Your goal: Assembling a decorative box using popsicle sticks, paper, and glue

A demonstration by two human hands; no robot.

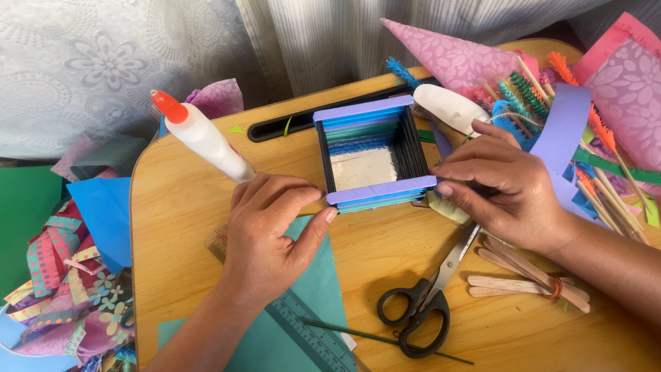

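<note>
Wooden table (385,255) — both hands pinch a square stick box (375,153).

Pale ruler (306,324) partly under left hand (265,238) and teal paper sheet (313,293), lower end cut by frame edge. Black-handled scissors (427,289): blade tips hidden beneath right hand (506,186). Pink paper cone (630,86) cut off at right edge. Desk (179,207) corners out of frame.

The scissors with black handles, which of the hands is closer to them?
Right. The right hand lies directly above the scissors, over the blade tips; the left hand sits further off, up and to their left.
</note>
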